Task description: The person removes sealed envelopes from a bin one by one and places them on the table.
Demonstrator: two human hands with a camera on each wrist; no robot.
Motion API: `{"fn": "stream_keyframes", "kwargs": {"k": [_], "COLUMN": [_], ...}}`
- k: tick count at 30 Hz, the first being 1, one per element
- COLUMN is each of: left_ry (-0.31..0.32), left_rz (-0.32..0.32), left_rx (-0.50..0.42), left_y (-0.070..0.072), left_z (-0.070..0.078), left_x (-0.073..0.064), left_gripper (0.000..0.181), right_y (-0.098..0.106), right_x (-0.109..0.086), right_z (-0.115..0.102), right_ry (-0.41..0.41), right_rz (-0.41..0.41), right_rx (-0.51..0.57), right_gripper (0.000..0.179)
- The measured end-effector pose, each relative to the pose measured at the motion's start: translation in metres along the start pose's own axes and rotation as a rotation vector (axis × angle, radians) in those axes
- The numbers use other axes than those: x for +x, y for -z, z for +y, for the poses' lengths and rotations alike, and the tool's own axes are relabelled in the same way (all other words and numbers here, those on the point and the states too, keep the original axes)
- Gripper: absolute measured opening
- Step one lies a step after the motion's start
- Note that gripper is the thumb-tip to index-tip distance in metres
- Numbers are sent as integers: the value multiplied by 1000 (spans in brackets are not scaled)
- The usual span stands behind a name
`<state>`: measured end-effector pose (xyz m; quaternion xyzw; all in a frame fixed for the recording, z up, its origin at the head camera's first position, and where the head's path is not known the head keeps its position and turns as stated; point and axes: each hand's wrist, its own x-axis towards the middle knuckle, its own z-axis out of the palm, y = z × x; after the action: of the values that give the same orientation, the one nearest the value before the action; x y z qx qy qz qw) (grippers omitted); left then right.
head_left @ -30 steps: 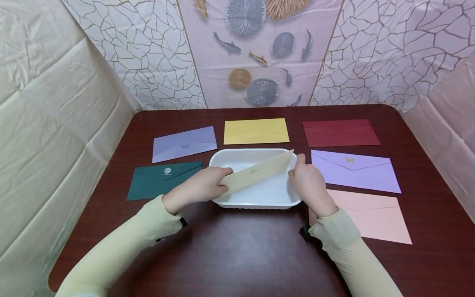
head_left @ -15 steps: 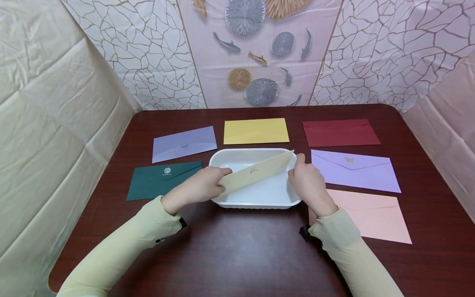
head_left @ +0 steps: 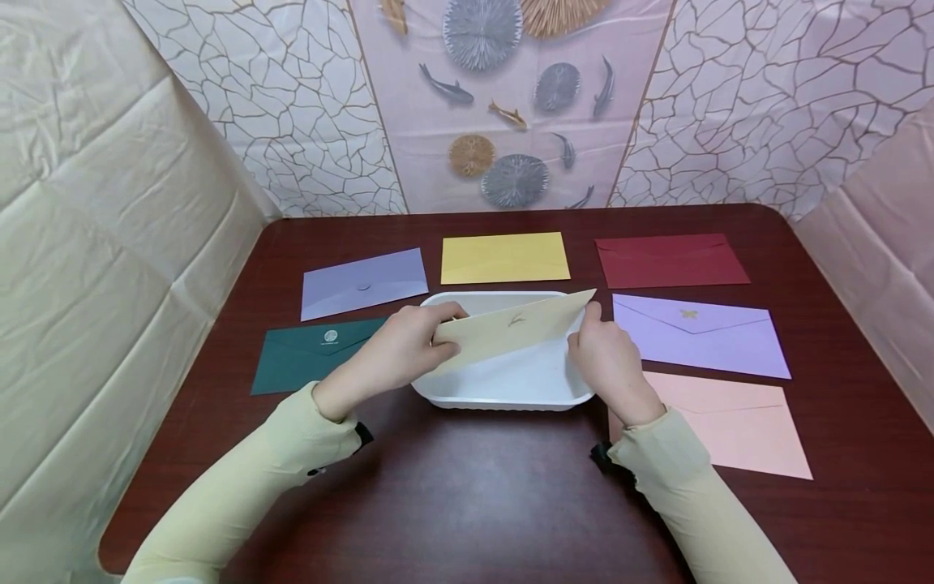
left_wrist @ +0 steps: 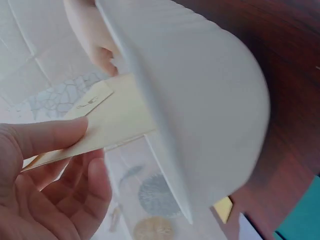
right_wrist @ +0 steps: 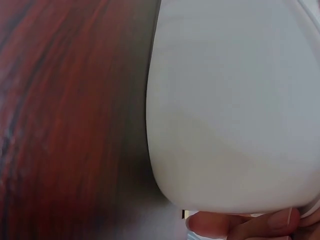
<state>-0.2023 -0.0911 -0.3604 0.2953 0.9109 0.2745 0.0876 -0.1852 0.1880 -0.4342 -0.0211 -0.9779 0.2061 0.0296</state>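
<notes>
My left hand (head_left: 400, 347) pinches the left end of a cream envelope (head_left: 503, 331) between thumb and fingers. It is tilted over the white plastic basin (head_left: 511, 381), its right corner rising near the right rim. A small dark mark shows on its flap. In the left wrist view the thumb lies on the face of the envelope (left_wrist: 122, 110) with fingers behind. My right hand (head_left: 609, 361) grips the basin's right end, thumb at the rim. From the right wrist camera, curled fingertips (right_wrist: 240, 226) show against the basin's outer wall (right_wrist: 230, 110).
Envelopes lie around the basin: green (head_left: 295, 365) and grey-blue (head_left: 357, 292) at left, yellow (head_left: 503, 259) behind, red (head_left: 674, 264), lilac (head_left: 708, 345) and pink (head_left: 737, 438) at right. A patterned cloth (head_left: 321, 130) hangs behind the dark wooden table (head_left: 467, 503).
My left hand has lifted the cream envelope slightly up and to the right, and its right corner now reaches past the basin's back right rim. The right hand and basin stay put.
</notes>
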Motion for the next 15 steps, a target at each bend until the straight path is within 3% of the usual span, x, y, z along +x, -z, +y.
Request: {"fn": "stream_keyframes", "kwargs": {"k": [10, 15], "left_ry": [-141, -157], "left_rz": [157, 188], "left_rx": [-149, -196], "left_y": [4, 1], "left_z": [15, 16], "left_x": [-1, 0], "left_gripper": [17, 9], "right_y": [-1, -1], "right_x": [0, 0], "right_z": [2, 2], "right_ry": [-4, -5], "right_rz": [-5, -7], "right_rx": [3, 7], "right_gripper": [39, 38]}}
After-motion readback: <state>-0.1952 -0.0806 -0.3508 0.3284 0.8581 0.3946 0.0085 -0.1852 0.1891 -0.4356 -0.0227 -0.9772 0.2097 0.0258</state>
